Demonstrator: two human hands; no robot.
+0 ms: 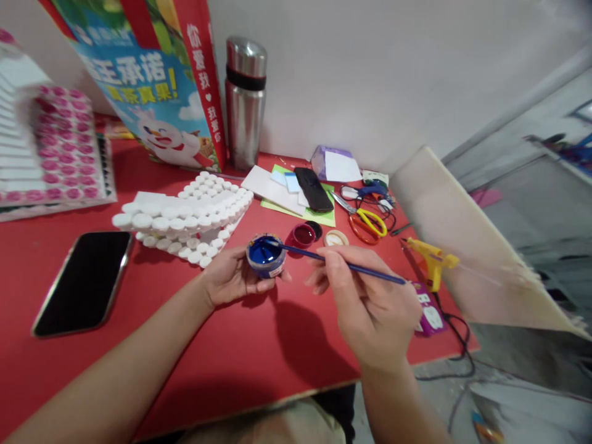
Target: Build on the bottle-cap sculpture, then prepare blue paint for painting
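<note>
My left hand (235, 277) is wrapped around a small round jar of blue paint (267, 269), held tilted a little toward me above the red table. Between the thumb and fingers of my right hand (365, 296) is a thin blue paintbrush (305, 251). Its tip reaches inside the jar, at the paint. Just behind the jar stands an open pot of dark red paint (303, 235), with a black lid (314, 229) beside it and a pale round lid (336, 238) to its right. A white model built of round discs (185, 216) sits left of the jar.
A smartphone (86, 280) lies at left on the red table (194, 382). Yellow-handled scissors (367, 223), a yellow glue gun (432, 256) with a cable, and a dark phone (313, 189) are at right. A steel flask (246, 105) and a large printed bag (157, 80) stand behind.
</note>
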